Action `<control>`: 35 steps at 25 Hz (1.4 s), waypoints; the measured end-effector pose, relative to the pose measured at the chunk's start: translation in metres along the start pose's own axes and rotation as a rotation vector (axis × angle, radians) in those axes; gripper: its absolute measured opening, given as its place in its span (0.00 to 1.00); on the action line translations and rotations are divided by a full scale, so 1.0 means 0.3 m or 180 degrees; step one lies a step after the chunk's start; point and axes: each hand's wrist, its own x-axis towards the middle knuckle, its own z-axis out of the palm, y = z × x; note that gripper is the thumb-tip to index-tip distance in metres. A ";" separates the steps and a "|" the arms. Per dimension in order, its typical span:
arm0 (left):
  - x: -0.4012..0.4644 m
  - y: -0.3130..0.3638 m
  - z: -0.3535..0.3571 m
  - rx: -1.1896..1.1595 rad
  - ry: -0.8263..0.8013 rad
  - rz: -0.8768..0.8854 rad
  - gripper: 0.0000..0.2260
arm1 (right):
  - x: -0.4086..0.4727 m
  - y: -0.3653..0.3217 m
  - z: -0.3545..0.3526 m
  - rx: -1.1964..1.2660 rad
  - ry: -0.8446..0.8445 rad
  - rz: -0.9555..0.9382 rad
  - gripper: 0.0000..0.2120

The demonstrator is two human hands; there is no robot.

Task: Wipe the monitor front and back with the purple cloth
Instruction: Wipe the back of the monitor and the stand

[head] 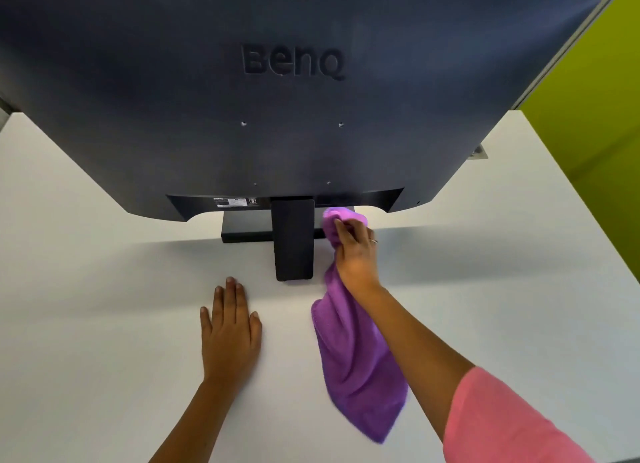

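The right hand bunches the purple cloth against the monitor's lower back beside the stand, while the left hand lies flat and empty on the tabletop, likely for balance.

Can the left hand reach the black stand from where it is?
Probably yes. The left hand lies flat on the white table, just left of the stand, with bare table between them. The right hand and purple cloth are on the stand's other side.

monitor overhanging white table, stand neck blocking centre, open tabletop either side
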 end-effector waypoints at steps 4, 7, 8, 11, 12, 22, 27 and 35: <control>-0.003 0.007 0.013 0.0086 0.0084 -0.0116 0.31 | 0.101 -0.013 0.040 -0.0481 -0.1039 -0.1085 0.27; -0.005 0.004 0.021 0.0149 0.0163 -0.0119 0.32 | 0.157 0.036 0.030 -0.0542 -0.1221 -0.1456 0.23; -0.005 0.003 0.025 0.0152 0.0189 -0.0121 0.32 | 0.164 0.046 0.027 -0.0634 -0.1198 -0.1559 0.22; -0.006 0.001 0.036 0.0118 0.0251 -0.0132 0.30 | 0.163 0.052 0.031 -0.0650 -0.1065 -0.1487 0.21; -0.006 0.001 0.037 0.0124 0.0263 -0.0132 0.29 | 0.155 0.055 0.039 -0.0643 -0.1021 -0.1389 0.21; -0.014 -0.004 0.046 0.0141 0.0283 -0.0163 0.30 | 0.096 0.189 -0.047 -0.0646 -0.0688 0.0006 0.20; -0.010 -0.006 0.051 0.0138 0.0305 -0.0141 0.30 | 0.099 0.087 -0.009 -0.0201 -0.0737 -0.0661 0.23; -0.010 -0.014 0.056 0.0078 0.0337 -0.0134 0.30 | 0.158 0.044 0.022 -0.0446 -0.0907 -0.1558 0.18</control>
